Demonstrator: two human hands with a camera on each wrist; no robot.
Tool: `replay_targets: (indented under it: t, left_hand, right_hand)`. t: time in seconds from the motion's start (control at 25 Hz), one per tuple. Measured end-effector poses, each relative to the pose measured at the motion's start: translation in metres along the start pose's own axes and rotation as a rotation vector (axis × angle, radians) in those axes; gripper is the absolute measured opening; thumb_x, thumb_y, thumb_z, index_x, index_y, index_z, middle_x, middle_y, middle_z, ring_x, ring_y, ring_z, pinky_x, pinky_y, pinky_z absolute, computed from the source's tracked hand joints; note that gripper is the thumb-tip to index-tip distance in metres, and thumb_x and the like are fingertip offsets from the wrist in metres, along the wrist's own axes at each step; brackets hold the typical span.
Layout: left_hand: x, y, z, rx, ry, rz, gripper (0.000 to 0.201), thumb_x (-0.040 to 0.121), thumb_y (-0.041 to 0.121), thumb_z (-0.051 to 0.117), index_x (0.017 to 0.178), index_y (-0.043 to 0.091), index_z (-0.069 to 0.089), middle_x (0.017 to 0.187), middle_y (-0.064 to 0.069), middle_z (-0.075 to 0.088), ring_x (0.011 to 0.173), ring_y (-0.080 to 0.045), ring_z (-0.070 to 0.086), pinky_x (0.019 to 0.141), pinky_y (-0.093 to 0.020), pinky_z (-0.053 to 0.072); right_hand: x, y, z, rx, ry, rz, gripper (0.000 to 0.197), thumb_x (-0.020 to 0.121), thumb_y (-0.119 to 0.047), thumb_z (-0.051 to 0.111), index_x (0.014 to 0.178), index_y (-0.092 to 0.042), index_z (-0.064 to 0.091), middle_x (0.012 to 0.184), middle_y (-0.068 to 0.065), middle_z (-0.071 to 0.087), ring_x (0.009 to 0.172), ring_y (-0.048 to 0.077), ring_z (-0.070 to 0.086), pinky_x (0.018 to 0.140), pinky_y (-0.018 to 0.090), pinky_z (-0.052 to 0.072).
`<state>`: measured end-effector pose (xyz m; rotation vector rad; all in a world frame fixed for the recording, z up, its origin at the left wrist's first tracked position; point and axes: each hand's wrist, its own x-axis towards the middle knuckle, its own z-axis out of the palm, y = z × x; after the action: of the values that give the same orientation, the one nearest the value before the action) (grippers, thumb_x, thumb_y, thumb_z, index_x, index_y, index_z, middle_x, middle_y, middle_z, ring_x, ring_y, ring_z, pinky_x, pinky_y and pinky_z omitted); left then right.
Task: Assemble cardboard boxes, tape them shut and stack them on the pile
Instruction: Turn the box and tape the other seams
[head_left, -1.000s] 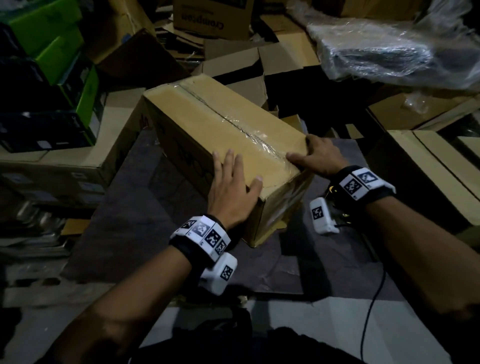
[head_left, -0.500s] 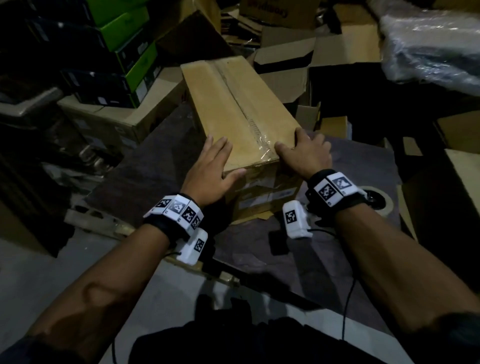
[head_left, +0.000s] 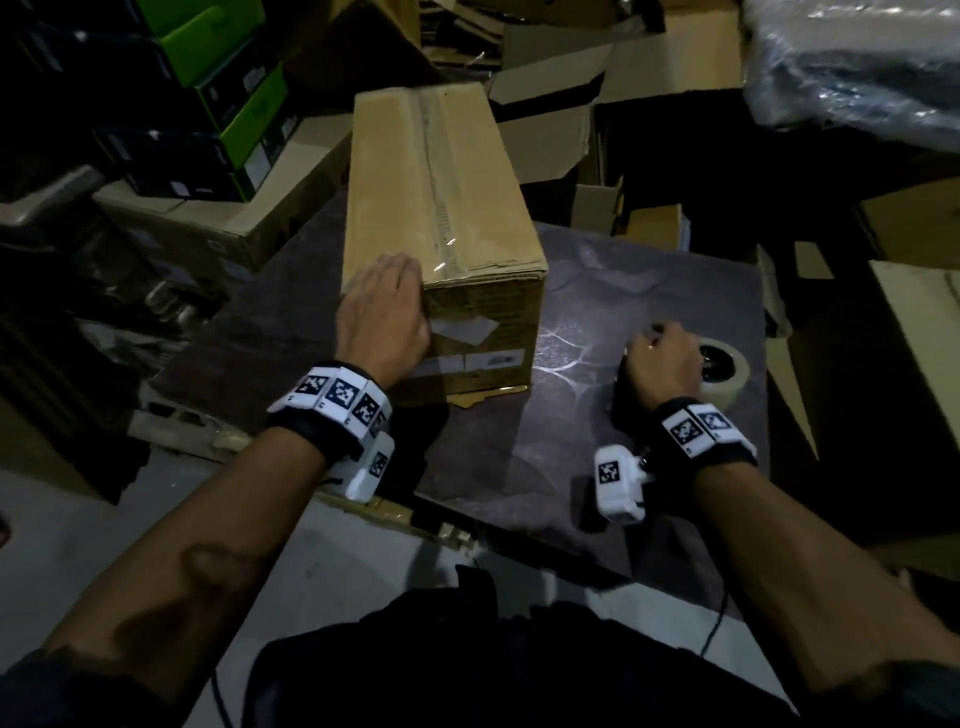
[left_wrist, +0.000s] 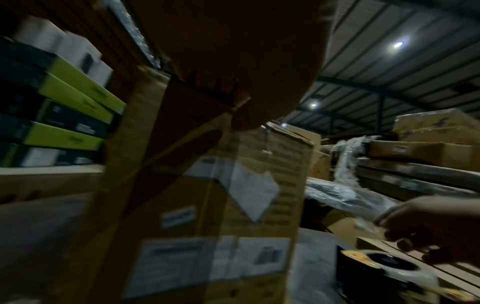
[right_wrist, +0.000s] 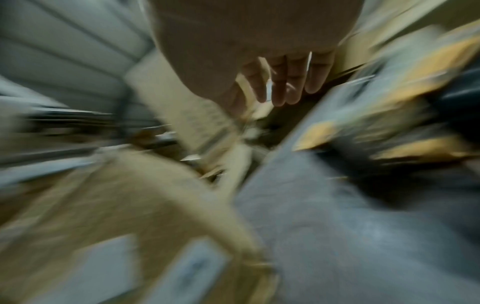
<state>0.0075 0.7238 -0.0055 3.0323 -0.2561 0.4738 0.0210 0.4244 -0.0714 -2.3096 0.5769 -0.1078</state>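
Note:
A long brown cardboard box (head_left: 441, 182) lies on the dark table (head_left: 597, 291), its short labelled end facing me and clear tape running along its top seam. My left hand (head_left: 382, 312) rests over the box's near left top corner; in the left wrist view the left hand (left_wrist: 233, 72) lies against the box (left_wrist: 221, 205) edge. My right hand (head_left: 660, 358) is off the box, loosely curled and holding nothing, right beside a roll of clear tape (head_left: 727, 371) on the table. The left wrist view shows the right hand (left_wrist: 428, 230) just above the tape roll (left_wrist: 397, 265). The right wrist view is blurred, with relaxed fingers (right_wrist: 280, 82).
Green and black boxes (head_left: 223, 88) are stacked at the left on a brown carton. Flattened cardboard (head_left: 550, 104) lies behind the table. A plastic-wrapped bundle (head_left: 857, 67) sits at the top right. More cardboard (head_left: 914, 322) stands past the table's right edge.
My right hand has left the box's near right corner and moved right to the tape roll. The left hand slid onto the near left corner. The box's short end now faces me.

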Motion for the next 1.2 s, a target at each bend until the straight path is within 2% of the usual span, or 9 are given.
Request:
replay_targets:
  t: [0.2, 0.36, 0.52, 0.6, 0.68, 0.8, 0.96, 1.08, 1.2]
  left_hand:
    - [0.001, 0.071, 0.017, -0.120, 0.047, 0.256, 0.056, 0.085, 0.018, 0.053, 0.137, 0.002, 0.044, 0.142, -0.017, 0.047, 0.135, -0.030, 0.041, 0.117, -0.040, 0.025]
    - [-0.010, 0.099, 0.044, -0.100, -0.056, 0.379, 0.058, 0.083, 0.022, 0.052, 0.136, 0.000, 0.048, 0.143, -0.017, 0.047, 0.136, -0.032, 0.039, 0.113, -0.043, 0.033]
    - [-0.025, 0.105, 0.067, -0.181, -0.190, 0.419, 0.043, 0.086, 0.019, 0.055, 0.126, 0.004, 0.055, 0.128, -0.014, 0.058, 0.118, -0.032, 0.056, 0.096, -0.040, 0.047]
    - [-0.031, 0.105, 0.073, -0.239, -0.379, 0.319, 0.035, 0.094, 0.025, 0.046, 0.125, 0.010, 0.053, 0.127, -0.008, 0.056, 0.114, -0.028, 0.056, 0.090, -0.038, 0.048]
    - [-0.032, 0.103, 0.078, -0.294, -0.504, 0.213, 0.034, 0.096, 0.027, 0.043, 0.124, 0.012, 0.055, 0.128, -0.007, 0.057, 0.115, -0.027, 0.055, 0.091, -0.038, 0.047]
    - [-0.029, 0.099, 0.081, -0.415, -0.538, 0.115, 0.030, 0.095, 0.027, 0.046, 0.117, 0.015, 0.063, 0.121, -0.008, 0.064, 0.109, -0.027, 0.059, 0.092, -0.039, 0.049]
    - [-0.017, 0.097, 0.082, -0.632, -0.535, -0.026, 0.027, 0.095, 0.023, 0.050, 0.094, 0.004, 0.069, 0.098, -0.013, 0.070, 0.091, -0.027, 0.064, 0.085, -0.042, 0.051]
    - [-0.009, 0.111, 0.070, -1.052, -0.644, -0.282, 0.037, 0.101, 0.025, 0.044, 0.077, 0.004, 0.063, 0.076, -0.011, 0.066, 0.063, -0.023, 0.061, 0.062, -0.033, 0.052]
    - [0.002, 0.127, 0.047, -1.304, -0.725, -0.509, 0.049, 0.103, 0.039, 0.036, 0.076, 0.004, 0.058, 0.071, -0.012, 0.063, 0.047, -0.019, 0.057, 0.043, -0.021, 0.046]
  right_hand:
    - [-0.019, 0.069, -0.011, -0.223, 0.094, 0.277, 0.054, 0.091, -0.028, 0.059, 0.137, -0.002, 0.046, 0.141, 0.026, 0.042, 0.131, 0.044, 0.040, 0.106, 0.048, 0.035]
    - [-0.024, 0.095, -0.013, -0.057, -0.024, 0.396, 0.074, 0.091, -0.049, 0.065, 0.139, 0.002, 0.040, 0.144, 0.028, 0.041, 0.132, 0.045, 0.043, 0.105, 0.048, 0.037]
    - [-0.026, 0.108, -0.016, 0.127, -0.190, 0.444, 0.051, 0.085, -0.044, 0.076, 0.107, 0.001, 0.065, 0.107, 0.021, 0.065, 0.101, 0.036, 0.065, 0.081, 0.037, 0.048]
    - [-0.024, 0.111, -0.012, 0.382, -0.284, 0.530, 0.028, 0.083, -0.021, 0.080, 0.090, 0.002, 0.066, 0.083, 0.019, 0.069, 0.064, 0.028, 0.065, 0.060, 0.034, 0.051]
    - [-0.023, 0.110, -0.005, 0.562, -0.400, 0.636, 0.020, 0.083, -0.005, 0.075, 0.095, 0.006, 0.064, 0.064, 0.016, 0.059, 0.044, 0.024, 0.054, 0.045, 0.030, 0.047]
    - [-0.024, 0.103, 0.002, 0.623, -0.353, 0.655, 0.013, 0.081, 0.005, 0.068, 0.091, 0.009, 0.060, 0.052, 0.013, 0.051, 0.038, 0.023, 0.048, 0.049, 0.033, 0.047]
    - [-0.033, 0.090, -0.003, 0.722, -0.317, 0.599, 0.007, 0.086, 0.003, 0.063, 0.088, 0.008, 0.059, 0.049, 0.011, 0.051, 0.035, 0.020, 0.045, 0.043, 0.030, 0.046]
    - [-0.045, 0.076, -0.014, 0.798, -0.289, 0.481, 0.004, 0.091, 0.005, 0.058, 0.089, 0.002, 0.056, 0.047, 0.008, 0.054, 0.034, 0.017, 0.049, 0.037, 0.025, 0.046]
    - [-0.051, 0.059, -0.025, 0.808, -0.248, 0.355, 0.008, 0.089, 0.010, 0.055, 0.094, 0.004, 0.056, 0.056, 0.010, 0.064, 0.044, 0.016, 0.065, 0.038, 0.023, 0.048]
